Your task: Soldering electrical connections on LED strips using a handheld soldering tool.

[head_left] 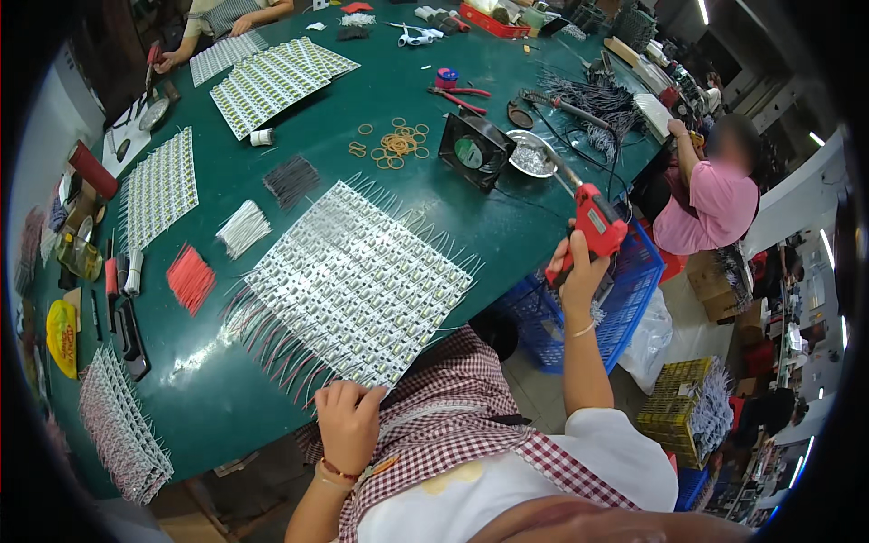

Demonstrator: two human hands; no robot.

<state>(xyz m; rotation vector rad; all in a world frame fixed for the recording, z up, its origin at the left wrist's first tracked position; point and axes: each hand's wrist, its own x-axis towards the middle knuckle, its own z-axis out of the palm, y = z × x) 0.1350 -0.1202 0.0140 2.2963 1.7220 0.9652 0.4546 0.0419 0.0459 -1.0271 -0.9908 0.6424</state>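
My right hand (584,270) is wrapped around the grip of a red soldering gun (600,223), raised beyond the table's right edge, its thin metal tip pointing up and left over a small metal dish (532,156). In front of me lies a white panel of small circuit boards (358,281), with wires sticking out along its upper right and lower left sides. My left hand (348,423) is closed at the panel's lower corner, fingers curled; what they pinch is too small to make out. Wires (281,357) fan out beside it.
Bundles of red wires (190,279), white wires (243,228) and black wires (291,181) lie left of the panel. Beyond are rubber bands (403,143), a black fan (475,149) and red-handled pliers (460,95). A blue crate (625,317) stands below right. Co-workers sit around.
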